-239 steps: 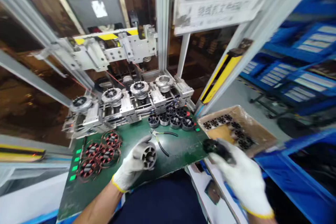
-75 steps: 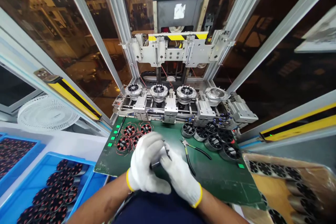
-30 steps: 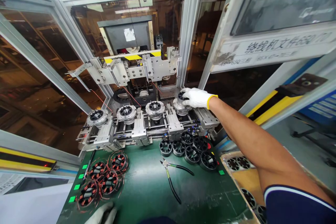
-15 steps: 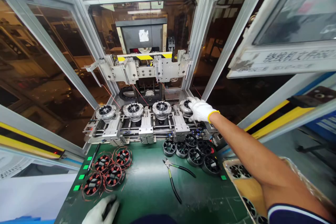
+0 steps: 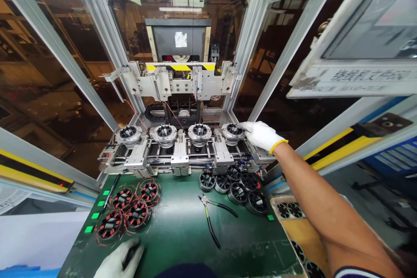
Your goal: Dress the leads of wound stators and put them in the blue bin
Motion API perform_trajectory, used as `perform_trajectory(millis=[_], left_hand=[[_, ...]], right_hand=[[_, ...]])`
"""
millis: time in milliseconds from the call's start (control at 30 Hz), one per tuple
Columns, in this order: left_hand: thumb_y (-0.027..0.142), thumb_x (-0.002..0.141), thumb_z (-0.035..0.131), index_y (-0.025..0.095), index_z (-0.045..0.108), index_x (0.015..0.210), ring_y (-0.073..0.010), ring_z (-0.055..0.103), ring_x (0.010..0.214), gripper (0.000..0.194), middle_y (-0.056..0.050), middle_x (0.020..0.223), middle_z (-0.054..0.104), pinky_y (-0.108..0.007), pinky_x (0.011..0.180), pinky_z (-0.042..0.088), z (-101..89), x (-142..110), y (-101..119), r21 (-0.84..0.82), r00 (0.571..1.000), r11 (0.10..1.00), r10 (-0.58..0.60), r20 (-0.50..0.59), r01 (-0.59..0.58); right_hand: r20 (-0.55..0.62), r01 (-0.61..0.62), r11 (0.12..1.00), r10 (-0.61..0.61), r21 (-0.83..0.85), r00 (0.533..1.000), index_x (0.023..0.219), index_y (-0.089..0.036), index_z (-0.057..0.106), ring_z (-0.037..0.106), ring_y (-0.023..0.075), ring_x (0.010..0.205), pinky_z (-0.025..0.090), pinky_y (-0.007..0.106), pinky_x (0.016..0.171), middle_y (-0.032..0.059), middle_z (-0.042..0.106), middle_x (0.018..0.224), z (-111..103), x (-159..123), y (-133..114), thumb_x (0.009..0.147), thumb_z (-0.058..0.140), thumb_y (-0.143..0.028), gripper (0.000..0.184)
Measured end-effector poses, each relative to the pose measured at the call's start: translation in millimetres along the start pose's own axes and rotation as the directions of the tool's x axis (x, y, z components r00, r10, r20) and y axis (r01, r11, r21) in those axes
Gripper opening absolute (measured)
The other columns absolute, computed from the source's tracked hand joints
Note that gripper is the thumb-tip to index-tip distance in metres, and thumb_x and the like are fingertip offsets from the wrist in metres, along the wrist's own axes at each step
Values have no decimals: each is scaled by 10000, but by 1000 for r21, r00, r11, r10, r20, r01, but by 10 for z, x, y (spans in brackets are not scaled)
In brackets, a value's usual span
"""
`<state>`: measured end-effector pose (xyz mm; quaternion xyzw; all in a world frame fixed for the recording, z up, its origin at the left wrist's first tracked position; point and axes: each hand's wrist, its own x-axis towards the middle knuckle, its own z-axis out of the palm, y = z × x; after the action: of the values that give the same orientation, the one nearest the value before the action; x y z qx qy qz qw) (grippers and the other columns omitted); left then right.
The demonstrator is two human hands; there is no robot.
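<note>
A gloved right hand (image 5: 261, 135), its grip open with fingers extended, touches the rim of the rightmost of four winding fixtures (image 5: 232, 134), lined up along the back edge of a green bench (image 5: 182, 243). By the front edge, the gloved left hand (image 5: 119, 261) lies over a dark slim object (image 5: 129, 256); whether it is clamped on that cannot be told. Four red-wired stators (image 5: 137, 213), six stator cores (image 5: 237, 193) and one pair of pliers (image 5: 207, 221) lie on the bench, well apart from the left hand.

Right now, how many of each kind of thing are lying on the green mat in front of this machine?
Wound stators with copper leads: 4
Unwound stators: 6
Pliers: 1
Total: 11
</note>
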<state>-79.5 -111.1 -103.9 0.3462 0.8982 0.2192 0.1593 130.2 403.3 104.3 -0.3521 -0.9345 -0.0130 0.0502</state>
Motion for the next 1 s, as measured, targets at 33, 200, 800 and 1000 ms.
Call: perform_trajectory(millis=[33, 200, 800, 1000], left_hand=[[484, 785, 536, 272, 717, 916, -206, 704, 938, 308, 15, 984, 753, -280, 823, 561, 15, 4, -24, 7, 1000, 1000, 11, -7, -10], [489, 805, 529, 276, 714, 927, -196, 711, 912, 307, 14, 976, 755, -271, 802, 571, 81, 14, -114, 47, 999, 998, 33, -23, -32], [456, 870, 500, 264, 684, 987, -196, 684, 878, 291, -20, 967, 739, -304, 773, 499, 136, -46, -30, 141, 994, 990, 11, -108, 4], [466, 877, 488, 263, 674, 983, -198, 671, 827, 295, -16, 888, 726, -306, 725, 472, 115, -74, 3, 169, 990, 986, 25, -140, -1]], right_hand=[[-9, 7, 1000, -7, 0, 1000, 1289, -281, 583, 637, 231, 1027, 494, 309, 874, 30, 662, 1180, 35, 24, -31, 826, 450, -173, 494], [-45, 180, 981, -183, -68, 982, 1282, -188, 598, 539, 234, 1190, 420, 316, 1004, 62, 541, 1353, 218, 97, -167, 794, 424, -75, 530], [75, 57, 986, -46, -156, 996, 1222, -250, 635, 611, 253, 1054, 459, 332, 842, 56, 615, 1261, 51, 195, -358, 816, 427, -124, 473], [-9, 159, 934, -171, -320, 985, 1130, -124, 658, 595, 292, 1035, 432, 390, 853, 181, 625, 1175, -113, 342, -836, 878, 425, -224, 357]])
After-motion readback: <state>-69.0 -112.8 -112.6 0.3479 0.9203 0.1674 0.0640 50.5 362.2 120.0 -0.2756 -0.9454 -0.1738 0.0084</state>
